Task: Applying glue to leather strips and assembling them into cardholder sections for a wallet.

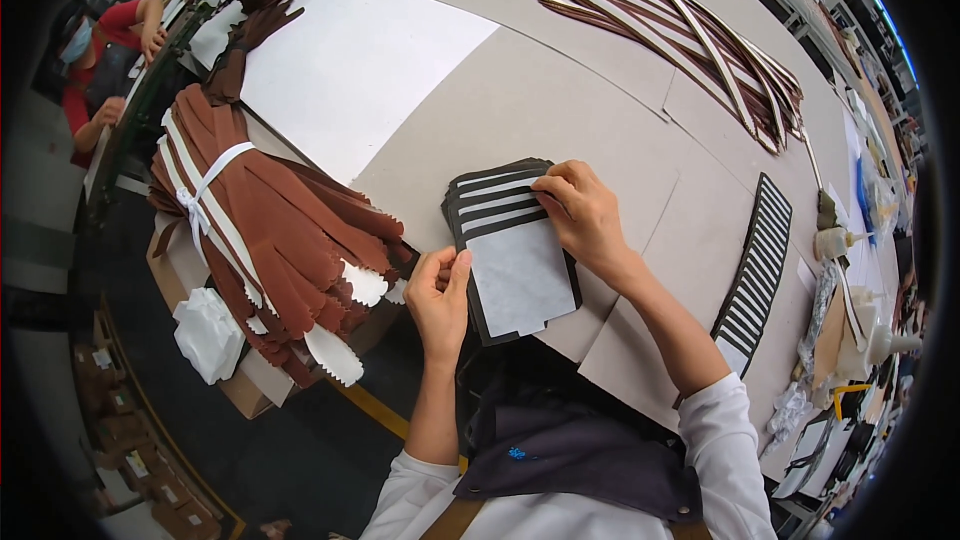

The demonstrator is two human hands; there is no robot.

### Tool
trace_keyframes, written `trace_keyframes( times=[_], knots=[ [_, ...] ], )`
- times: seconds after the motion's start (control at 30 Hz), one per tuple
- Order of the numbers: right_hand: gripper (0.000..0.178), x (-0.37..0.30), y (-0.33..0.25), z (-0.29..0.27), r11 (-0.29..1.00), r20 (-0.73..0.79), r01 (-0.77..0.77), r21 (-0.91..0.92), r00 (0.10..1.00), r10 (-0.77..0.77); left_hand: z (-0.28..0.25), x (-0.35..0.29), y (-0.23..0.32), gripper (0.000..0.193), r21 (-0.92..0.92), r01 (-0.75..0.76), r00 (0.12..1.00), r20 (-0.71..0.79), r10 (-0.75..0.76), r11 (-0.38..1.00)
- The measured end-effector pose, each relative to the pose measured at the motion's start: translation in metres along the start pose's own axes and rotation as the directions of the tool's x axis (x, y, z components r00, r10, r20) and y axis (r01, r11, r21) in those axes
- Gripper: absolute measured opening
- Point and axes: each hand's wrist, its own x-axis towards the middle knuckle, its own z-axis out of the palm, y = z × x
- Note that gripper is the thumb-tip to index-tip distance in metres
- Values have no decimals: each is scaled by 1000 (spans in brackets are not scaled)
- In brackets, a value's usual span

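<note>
At the far left, across the table, another person in a red top [100,35] works at their own pile; keep their hands apart from yours. Nearer you, a bundle of brown scalloped strips [270,240] lies tied with a white band [205,190], its ends fanning over the table edge above a small white packet [207,333] (the tie looks meant to keep the count together).

Your left hand [440,300] comes next. It pinches the lower left corner of the stack of dark pieces [512,245] between thumb and fingertips, fingers drawn close together, a narrow grip that seems to steady the pile so it cannot slide on the grey board [560,90]. The stack lies right in front of you, near the table's edge, its layers stepped so each dark rim shows beside the white facing of the top piece.

Your right hand [585,215] rests on the stack's upper right corner, fingers curled and pressing down on the fanned edges; I judge it is separating or counting layers, not lifting.

Further right, a row of dark pieces overlapped like slats [757,260] curves along the board, probably laid out that way so each edge stays reachable. Above it lies a sheaf of long brown-and-cream strips [680,30], and bottles and clutter [850,280] crowd the far right.
</note>
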Motion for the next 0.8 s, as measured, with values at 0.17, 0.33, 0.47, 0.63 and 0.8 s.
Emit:
trace_keyframes(
  times=[0.17,0.33,0.47,0.63,0.8],
  knots=[
    [23,0,10,2,971,35,154,-185,988,-150,1,0,-1,17,7,-13,1000,4,13,1000],
    [26,-1,22,5,967,95,183,-177,981,-169,2,-2,2,17,26,-7,1000,2,7,1000],
    [24,-8,13,1,951,33,259,-170,966,-257,3,-4,-6,17,1,-10,1000,-21,10,1000],
    [30,-12,-25,-14,722,223,-491,487,869,441,1,-6,-7,18,17,-41,998,-39,42,999],
    [21,-35,-38,-34,908,211,-227,353,964,160,11,-6,19,16,120,-315,885,-321,337,941]
  ],
)
